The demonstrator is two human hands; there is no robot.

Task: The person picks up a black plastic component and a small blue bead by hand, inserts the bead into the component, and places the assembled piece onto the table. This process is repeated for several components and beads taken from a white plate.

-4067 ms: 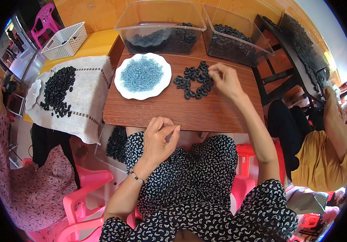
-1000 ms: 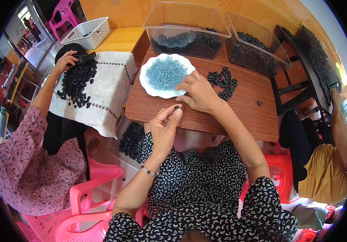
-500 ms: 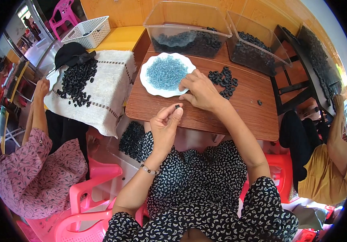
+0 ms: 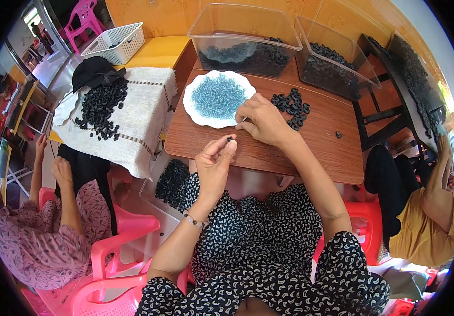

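Pinching small black ring (image 4: 229,139), orientation unclear, left hand (image 4: 213,166)

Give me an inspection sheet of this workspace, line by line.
Surface: brown wooden table, bare toward the near edge.
Job's things: small black ring pinched in the left hand; white plate of blue beads under the right hand; pile of black rings beside it.
Clutter: one stray ring lies apart on the table.
Grips: left hand shut on the ring; right hand's fingertips at the plate rim, hold unclear.
Cables: nothing seen.
Surroundings: two clear bins of dark parts behind; cloth-covered table with more rings; seated people at both sides.
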